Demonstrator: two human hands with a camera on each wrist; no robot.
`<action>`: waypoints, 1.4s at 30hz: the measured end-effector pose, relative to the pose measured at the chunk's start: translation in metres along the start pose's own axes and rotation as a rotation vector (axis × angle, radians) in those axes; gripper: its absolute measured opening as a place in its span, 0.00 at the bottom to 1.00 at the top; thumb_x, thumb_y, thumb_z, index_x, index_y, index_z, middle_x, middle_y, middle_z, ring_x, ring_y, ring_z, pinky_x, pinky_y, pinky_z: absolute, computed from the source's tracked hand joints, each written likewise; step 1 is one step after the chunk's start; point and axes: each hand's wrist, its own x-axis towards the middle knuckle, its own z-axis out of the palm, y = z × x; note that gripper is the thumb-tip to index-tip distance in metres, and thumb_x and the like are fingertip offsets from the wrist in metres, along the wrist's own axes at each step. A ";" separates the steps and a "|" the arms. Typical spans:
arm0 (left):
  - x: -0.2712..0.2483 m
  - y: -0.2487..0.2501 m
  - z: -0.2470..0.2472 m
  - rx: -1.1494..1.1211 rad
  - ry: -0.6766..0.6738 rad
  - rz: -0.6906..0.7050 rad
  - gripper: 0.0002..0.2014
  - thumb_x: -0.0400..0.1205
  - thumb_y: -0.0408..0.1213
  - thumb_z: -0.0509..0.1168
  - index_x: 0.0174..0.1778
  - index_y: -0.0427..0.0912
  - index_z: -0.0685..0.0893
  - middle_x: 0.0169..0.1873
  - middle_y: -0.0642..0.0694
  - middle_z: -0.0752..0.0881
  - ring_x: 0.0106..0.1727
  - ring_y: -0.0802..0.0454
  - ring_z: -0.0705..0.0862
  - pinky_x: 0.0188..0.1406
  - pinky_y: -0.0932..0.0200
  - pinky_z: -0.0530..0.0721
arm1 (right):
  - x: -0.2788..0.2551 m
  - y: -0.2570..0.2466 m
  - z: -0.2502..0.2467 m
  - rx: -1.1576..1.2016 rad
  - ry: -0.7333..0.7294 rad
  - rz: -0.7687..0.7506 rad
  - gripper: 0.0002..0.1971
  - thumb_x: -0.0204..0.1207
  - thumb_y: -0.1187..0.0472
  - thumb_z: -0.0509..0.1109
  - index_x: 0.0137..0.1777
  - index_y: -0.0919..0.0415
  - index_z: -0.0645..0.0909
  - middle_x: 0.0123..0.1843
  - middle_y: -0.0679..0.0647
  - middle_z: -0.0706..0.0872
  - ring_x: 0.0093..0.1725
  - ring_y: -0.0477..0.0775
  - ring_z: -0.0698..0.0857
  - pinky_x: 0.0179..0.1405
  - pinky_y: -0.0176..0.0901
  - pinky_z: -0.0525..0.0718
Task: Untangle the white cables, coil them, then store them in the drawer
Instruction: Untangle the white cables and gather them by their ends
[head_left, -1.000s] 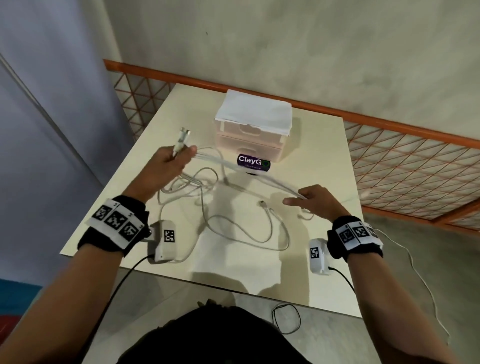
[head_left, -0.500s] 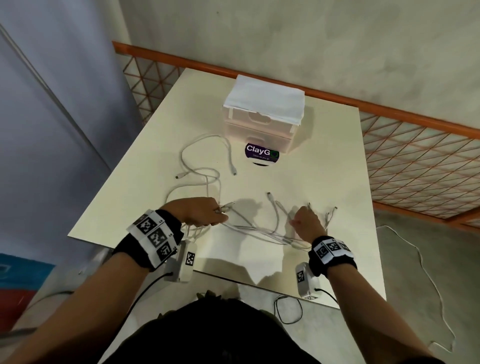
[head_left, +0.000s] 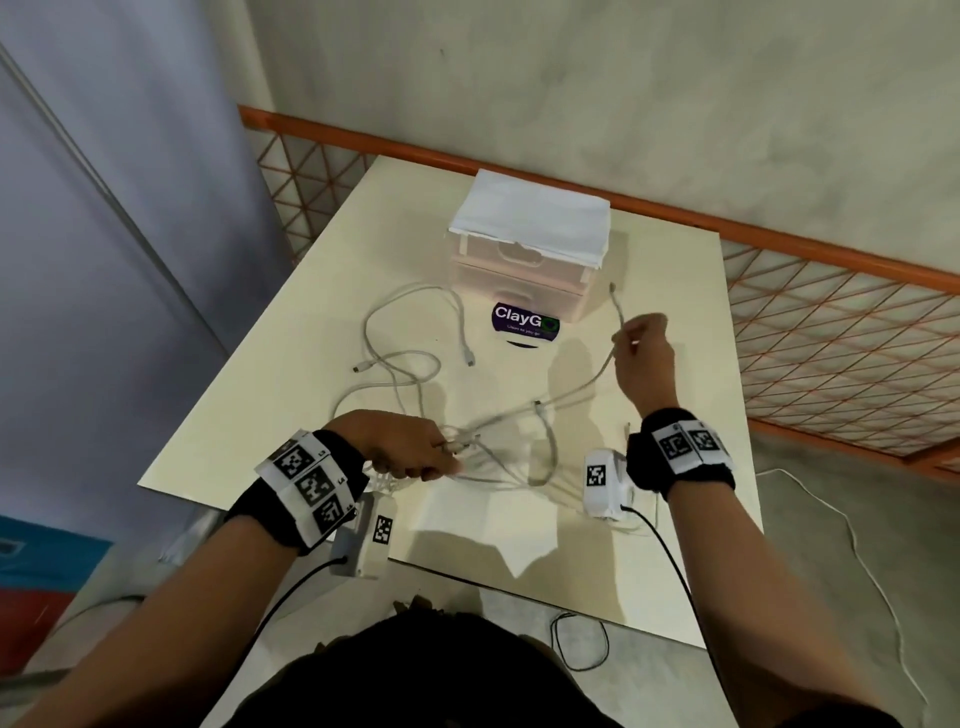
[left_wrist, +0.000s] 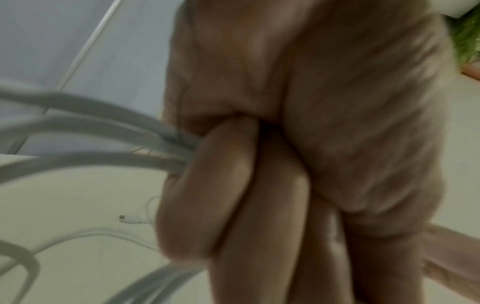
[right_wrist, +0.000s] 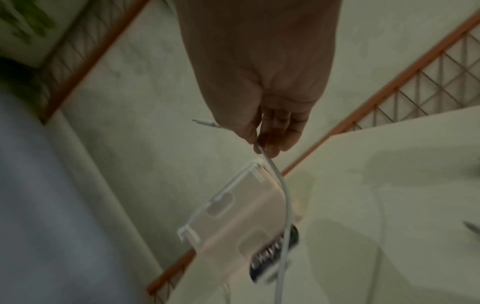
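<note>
Several white cables (head_left: 400, 364) lie tangled on the cream table (head_left: 291, 332). My left hand (head_left: 415, 452) grips a bundle of these cables (left_wrist: 109, 139) near the table's front, fingers curled tight round them. My right hand (head_left: 641, 348) is raised above the table's right side and pinches one white cable (right_wrist: 280, 185) near its plug end (head_left: 613, 288); that cable runs taut down to my left hand. The small pale drawer unit (head_left: 524, 260) stands at the back, both drawers closed.
A round purple ClayGo sticker (head_left: 524, 325) lies in front of the drawer unit. An orange-framed mesh railing (head_left: 831, 312) borders the table's far and right sides. A loose white wire (head_left: 857, 545) trails on the floor at right. A grey wall stands left.
My right hand has lifted from the table's front and moved back and to the right, drawing one cable up taut. My left hand stays low, still gripping the bundle.
</note>
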 end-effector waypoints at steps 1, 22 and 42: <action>0.000 0.001 -0.001 0.008 -0.028 -0.006 0.21 0.82 0.52 0.60 0.26 0.45 0.73 0.18 0.52 0.69 0.14 0.59 0.63 0.17 0.66 0.59 | 0.006 -0.008 -0.006 0.029 0.035 -0.025 0.04 0.80 0.69 0.58 0.50 0.61 0.67 0.51 0.71 0.85 0.40 0.61 0.81 0.39 0.46 0.76; 0.011 0.033 -0.014 -0.926 0.625 0.475 0.12 0.86 0.46 0.56 0.38 0.47 0.71 0.28 0.48 0.67 0.22 0.59 0.64 0.17 0.70 0.62 | -0.065 -0.090 0.048 0.424 -0.654 -0.067 0.10 0.70 0.72 0.75 0.41 0.59 0.78 0.34 0.56 0.85 0.30 0.48 0.85 0.37 0.33 0.83; -0.044 0.023 -0.071 -1.286 0.704 0.924 0.15 0.89 0.46 0.44 0.36 0.48 0.64 0.21 0.56 0.65 0.20 0.63 0.59 0.19 0.69 0.58 | -0.079 -0.075 0.073 0.069 -0.814 -0.124 0.12 0.72 0.47 0.73 0.30 0.51 0.87 0.45 0.47 0.84 0.51 0.49 0.82 0.57 0.50 0.81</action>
